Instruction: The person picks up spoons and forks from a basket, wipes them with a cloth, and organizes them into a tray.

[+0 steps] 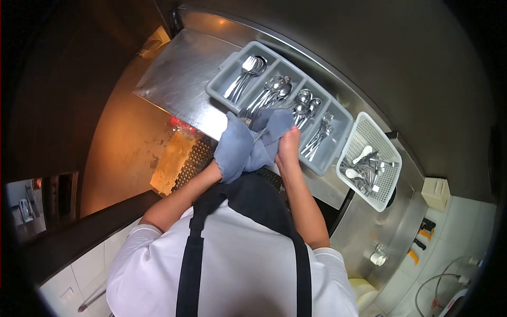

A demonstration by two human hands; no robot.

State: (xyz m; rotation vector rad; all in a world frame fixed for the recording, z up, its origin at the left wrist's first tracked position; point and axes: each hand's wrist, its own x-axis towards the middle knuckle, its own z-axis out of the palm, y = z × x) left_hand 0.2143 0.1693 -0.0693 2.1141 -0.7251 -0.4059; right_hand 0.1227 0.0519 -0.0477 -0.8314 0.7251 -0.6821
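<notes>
Both hands work inside a blue-grey cloth [248,145] held above the near edge of the steel surface [179,79]. The left hand [229,153] is wrapped in it, closed around the fabric. The right hand [289,145] grips the cloth with a thin piece of cutlery [259,136] poking out. Just beyond sits a grey 4-compartment cutlery tray [338,138], with a white basket [364,132] beside it.

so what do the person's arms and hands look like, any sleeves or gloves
Both arms are bare from short white sleeves down. The right hand wears no glove, ring or watch that shows. The left hand is mostly hidden under a grey-blue cloth. Black apron straps run over the white shirt.
</notes>
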